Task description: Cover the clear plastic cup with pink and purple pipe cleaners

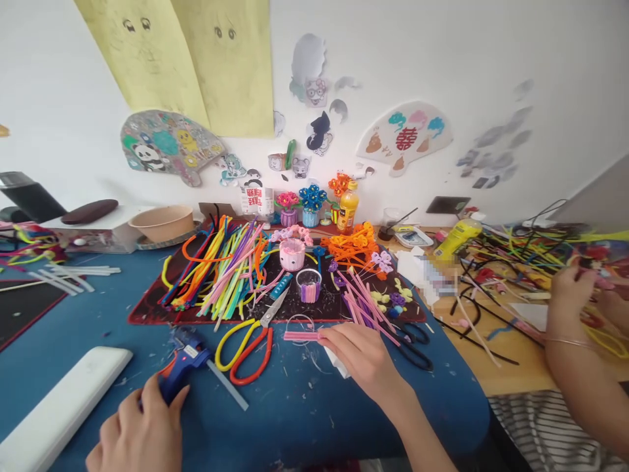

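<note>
Left hand [140, 429] grips glue gun [189, 354], right hand [363, 360] pinches pink strips [299, 335], both over blue table [344, 426]. Scissors [268, 319] between. Mat [150, 308] behind: pipe cleaners [238, 262], pink pot [292, 257], striped ring [309, 293]. 2 fans [405, 137] on wall [427, 52]. Co-worker's hand [570, 292] far right.

A pale, softly lit wall [422, 52] carries 2 yellow drawings [236, 85] and 2 decorated fans [425, 121]. Below stands a blue-covered surface [422, 413], pale wood showing rightward; a grey slanted shape [602, 190], far right, is perhaps a panel.
</note>
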Motion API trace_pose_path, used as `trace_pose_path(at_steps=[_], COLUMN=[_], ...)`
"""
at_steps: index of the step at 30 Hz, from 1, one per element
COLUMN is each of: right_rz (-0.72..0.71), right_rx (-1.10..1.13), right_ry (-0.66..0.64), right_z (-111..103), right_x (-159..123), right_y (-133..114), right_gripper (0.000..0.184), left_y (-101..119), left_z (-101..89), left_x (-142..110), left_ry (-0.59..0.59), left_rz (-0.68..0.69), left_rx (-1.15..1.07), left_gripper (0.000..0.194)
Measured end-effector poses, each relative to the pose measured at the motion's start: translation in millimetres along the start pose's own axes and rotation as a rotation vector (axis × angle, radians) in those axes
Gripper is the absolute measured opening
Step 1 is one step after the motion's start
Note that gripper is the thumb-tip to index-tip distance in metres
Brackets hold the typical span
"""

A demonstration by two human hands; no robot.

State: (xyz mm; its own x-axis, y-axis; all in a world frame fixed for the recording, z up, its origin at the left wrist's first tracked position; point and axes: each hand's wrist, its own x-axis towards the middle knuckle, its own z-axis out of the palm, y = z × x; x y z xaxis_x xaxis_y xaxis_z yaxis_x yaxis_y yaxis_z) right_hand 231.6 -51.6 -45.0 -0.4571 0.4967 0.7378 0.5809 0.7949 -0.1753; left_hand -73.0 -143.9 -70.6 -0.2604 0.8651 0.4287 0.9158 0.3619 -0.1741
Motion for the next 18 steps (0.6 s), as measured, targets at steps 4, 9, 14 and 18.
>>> trace_pose_path(at_steps=[4,9,14,18], right_rz=[-0.022,-0.024,-0.009,0.001], right_rx=[0.008,0.003,0.001,-0.013], right_ry=[0.060,0.058,0.080,0.100], right_z=[3,2,2,5], right_x=[-3,-8,-9,0], right_y=[-2,-2,-2,-6], right_gripper=[0.010,0.009,0.007,0.009], left_y=[10,12,4,-6], left_z=[3.2,15.0,10.0,-5.9], left_x=[3,13,7,-4], left_ry=[-0.030,-0.080,0.020,0.035], left_rz=[-0.067,-0.028,-0.081,-0.141], left_rx=[0.134,0.064,-0.024,-0.533], left_gripper=[0.055,0.053,0.055,0.048])
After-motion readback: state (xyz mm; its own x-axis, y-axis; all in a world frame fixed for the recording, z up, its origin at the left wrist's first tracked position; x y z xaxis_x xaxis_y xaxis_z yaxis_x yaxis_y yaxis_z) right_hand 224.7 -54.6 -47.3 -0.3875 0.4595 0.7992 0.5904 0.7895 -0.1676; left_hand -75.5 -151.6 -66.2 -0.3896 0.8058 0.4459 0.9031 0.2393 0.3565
